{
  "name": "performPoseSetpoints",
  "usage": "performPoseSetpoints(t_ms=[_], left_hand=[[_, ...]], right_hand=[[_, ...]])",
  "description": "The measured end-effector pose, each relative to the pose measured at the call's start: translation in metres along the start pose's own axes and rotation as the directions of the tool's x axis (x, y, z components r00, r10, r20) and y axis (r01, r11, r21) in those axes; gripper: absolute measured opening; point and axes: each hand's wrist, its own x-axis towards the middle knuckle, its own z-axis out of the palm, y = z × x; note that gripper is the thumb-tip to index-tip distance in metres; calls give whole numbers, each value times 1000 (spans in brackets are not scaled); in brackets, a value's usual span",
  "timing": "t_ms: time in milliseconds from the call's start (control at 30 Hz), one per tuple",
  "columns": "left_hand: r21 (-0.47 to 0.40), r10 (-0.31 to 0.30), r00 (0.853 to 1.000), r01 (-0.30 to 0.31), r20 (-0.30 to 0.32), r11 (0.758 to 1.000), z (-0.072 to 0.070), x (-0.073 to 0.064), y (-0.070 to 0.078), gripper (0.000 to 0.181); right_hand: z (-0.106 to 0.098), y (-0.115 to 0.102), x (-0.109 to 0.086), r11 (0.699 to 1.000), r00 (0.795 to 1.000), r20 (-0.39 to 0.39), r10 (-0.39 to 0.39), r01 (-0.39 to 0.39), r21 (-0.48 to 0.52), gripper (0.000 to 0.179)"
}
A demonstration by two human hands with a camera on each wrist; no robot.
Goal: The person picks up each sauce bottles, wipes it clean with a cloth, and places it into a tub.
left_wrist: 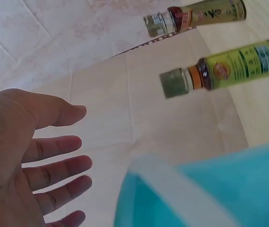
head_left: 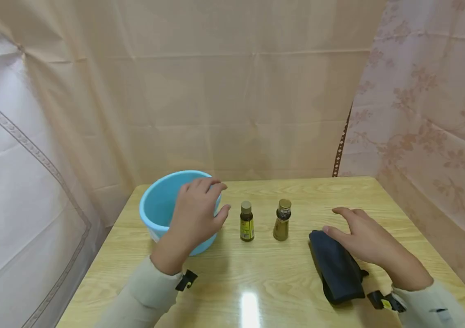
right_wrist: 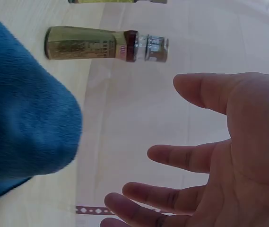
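My left hand (head_left: 197, 209) hovers over the right rim of a light blue bucket (head_left: 156, 205), fingers spread and nothing in them. My right hand (head_left: 367, 237) is held over the far end of a dark blue folded cloth (head_left: 334, 269), its fingers apart and holding nothing. Between the hands stand two small glass bottles. One bottle with a yellow-green label (head_left: 247, 223) is nearer the bucket; the other, a gold-labelled bottle (head_left: 282, 221), stands to its right. Both are upright and capped. In the right wrist view the cloth (right_wrist: 25, 104) has a fuzzy towel-like surface.
Everything stands on a light wood-grain table (head_left: 257, 273). A beige curtain (head_left: 236, 91) hangs behind its far edge. Patterned cloth (head_left: 433, 114) hangs at the right and white cloth (head_left: 19, 182) at the left. Black straps (head_left: 186, 280) are on both wrists.
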Motion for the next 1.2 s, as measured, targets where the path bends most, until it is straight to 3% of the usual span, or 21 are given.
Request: performPoseSetpoints(t_ms=[200, 400, 733, 1000, 1200], left_hand=[[-11, 36, 997, -37, -66, 999, 15, -5, 10, 34], [-83, 76, 983, -91, -165, 992, 32, -10, 21, 26], [-168, 18, 987, -45, -158, 985, 45, -12, 32, 26], [-283, -38, 993, 4, -114, 959, 54, -14, 33, 28], [-276, -44, 982, -8, -184, 961, 66, -11, 39, 29]], right_hand=[[11, 14, -3, 999, 1000, 14, -2, 2, 47, 86], [24, 26, -4, 991, 999, 40, 7, -12, 133, 77], [38, 28, -6, 974, 998, -29, 49, -42, 224, 65], [49, 30, -7, 960, 997, -51, 62, -46, 276, 58], [57, 41, -8, 946, 992, -19, 121, -110, 304, 62]])
